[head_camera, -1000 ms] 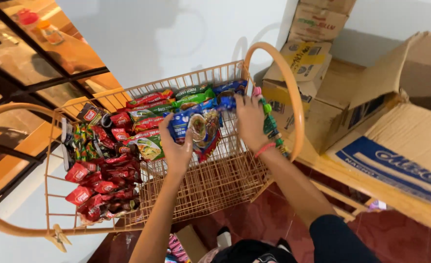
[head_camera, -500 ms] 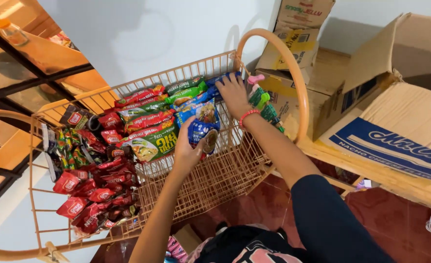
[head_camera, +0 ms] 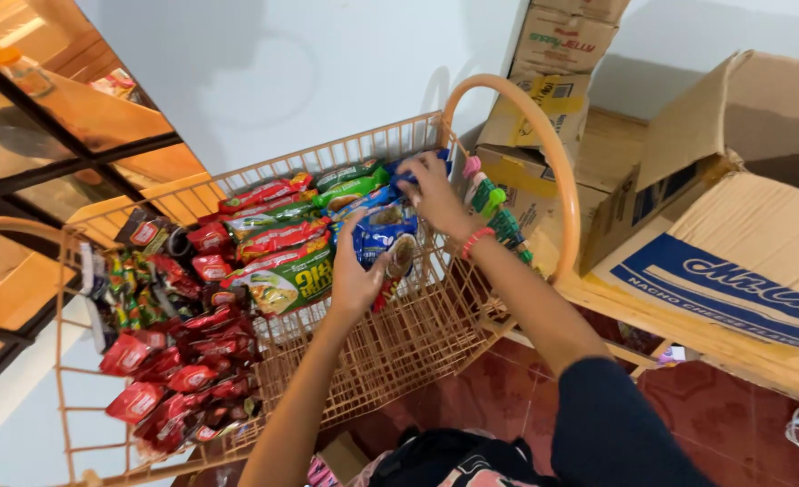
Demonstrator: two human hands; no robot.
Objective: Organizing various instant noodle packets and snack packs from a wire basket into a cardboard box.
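Orange wire basket (head_camera: 399,361) with its looped handle (head_camera: 544,144) fills my view, propped at a tilt against the white wall (head_camera: 327,63), and my hands have shifted inside it within the last second: my left hand (head_camera: 354,280) has slid lower along the blue snack packets (head_camera: 377,230) and my right hand (head_camera: 431,189) has moved up to the basket's far top corner, so the blue row is being squared up at both ends. My left fingers curl closed around the lower blue packet; my right fingers pinch the topmost blue one against the basket's rim. A pink band (head_camera: 474,242) sits on my right wrist. Left of the blue packets inside the basket lie green noodle packets (head_camera: 295,284), then long red packets (head_camera: 268,207), and farther left a loose heap of small red sachets (head_camera: 178,379). Striped green and yellow sticks (head_camera: 124,289) hang at the basket's left edge. Coloured clothes pegs (head_camera: 498,212) clip to the basket's right side below the handle. Right of the basket stand brown cardboard cartons (head_camera: 562,54), stacked, and a large open carton with a blue printed panel (head_camera: 733,289). Red floor tiles (head_camera: 508,388) show beneath the basket.
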